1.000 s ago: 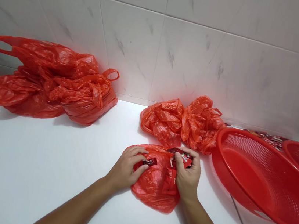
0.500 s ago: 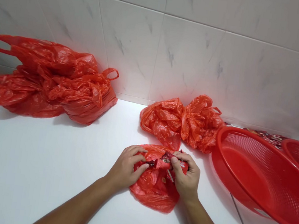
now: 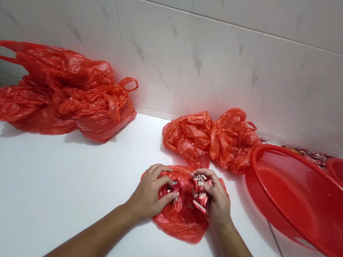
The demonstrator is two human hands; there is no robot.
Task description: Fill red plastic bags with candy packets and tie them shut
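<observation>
- My left hand [image 3: 151,191] is narrowed around a small red packet [image 3: 176,186], gripping it between thumb and fingers.
- My right hand [image 3: 219,201] holds a pair of shiny red wrapped packets [image 3: 201,201], fingers curled over them.
- Both hands work over a red plastic bag [image 3: 179,227], spread on the white desk [image 3: 54,193] in front of me.
- Just beyond it sit two crumpled bags [image 3: 188,135], touching each other.
- To my right stands a red mesh basket [image 3: 283,195]; bulky bags [image 3: 97,114] lie far left, against the tiled wall [image 3: 151,45].
</observation>
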